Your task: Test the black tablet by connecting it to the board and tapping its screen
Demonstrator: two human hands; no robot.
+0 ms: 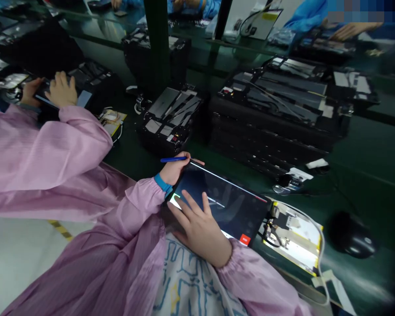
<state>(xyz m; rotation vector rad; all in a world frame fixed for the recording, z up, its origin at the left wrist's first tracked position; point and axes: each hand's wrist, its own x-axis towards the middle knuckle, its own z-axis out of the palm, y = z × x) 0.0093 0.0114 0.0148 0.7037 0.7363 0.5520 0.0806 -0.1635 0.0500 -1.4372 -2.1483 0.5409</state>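
"How are the fingers?"
"On the right hand (202,230), spread over the tablet (240,202); whether they touch, I can't tell. The left hand (173,171) has its own closed on the tablet's edge, a blue pen (171,159) held too."
"Where's the tablet?"
"Along the table's (375,281) near edge."
"Beyond?"
"Just right, an open circuit assembly (298,235); toward the far edge, stacked black panels (270,125)."

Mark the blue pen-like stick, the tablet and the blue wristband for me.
Blue pen-like stick (173,159): head view, middle of its shaft.
Tablet (233,204): head view, dark area of its screen.
Blue wristband (163,184): head view, middle of its visible outer face.
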